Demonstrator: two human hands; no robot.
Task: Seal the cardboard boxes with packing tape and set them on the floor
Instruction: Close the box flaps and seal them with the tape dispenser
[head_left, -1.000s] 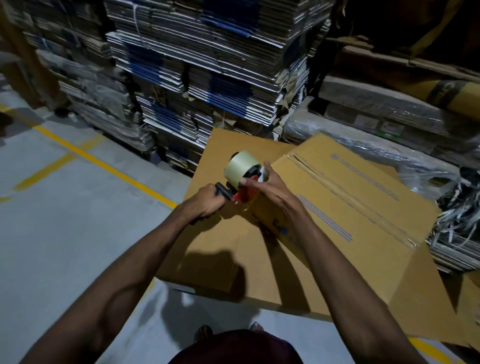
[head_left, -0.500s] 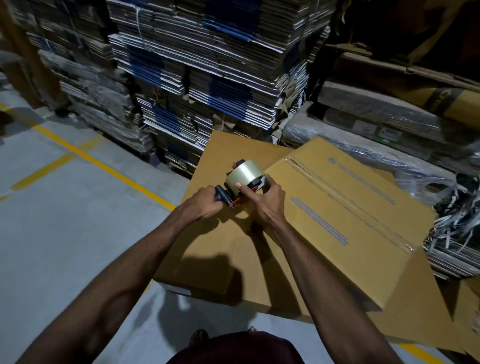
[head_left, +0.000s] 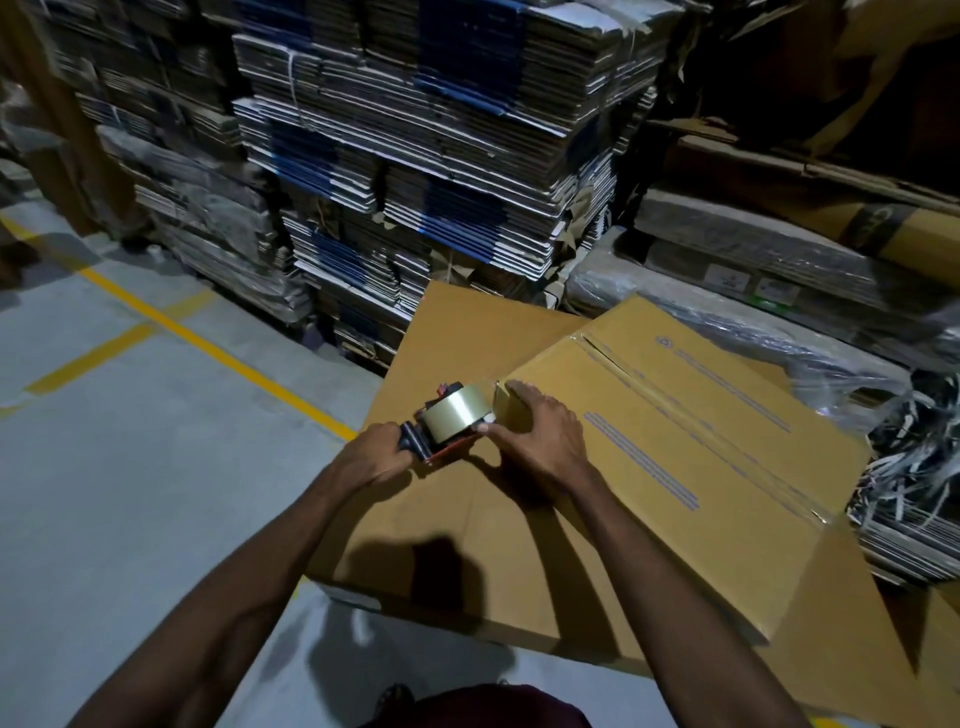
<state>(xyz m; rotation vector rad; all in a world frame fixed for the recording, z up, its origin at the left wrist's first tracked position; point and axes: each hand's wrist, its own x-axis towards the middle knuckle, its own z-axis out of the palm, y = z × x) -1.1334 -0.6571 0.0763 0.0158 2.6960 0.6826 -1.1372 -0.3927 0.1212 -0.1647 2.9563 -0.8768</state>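
Two hands work at the near corner of a box (head_left: 675, 457). Left hand (head_left: 376, 457) grips the tape gun (head_left: 447, 421) by its handle. Just right, the right hand (head_left: 540, 441) presses on the corner, maybe on tape. Far behind stand cardboard stacks (head_left: 415, 156).

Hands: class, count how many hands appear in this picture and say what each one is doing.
2. The left hand grips the handle of the tape dispenser. The right hand rests on the near corner of the cardboard box, beside the tape roll.
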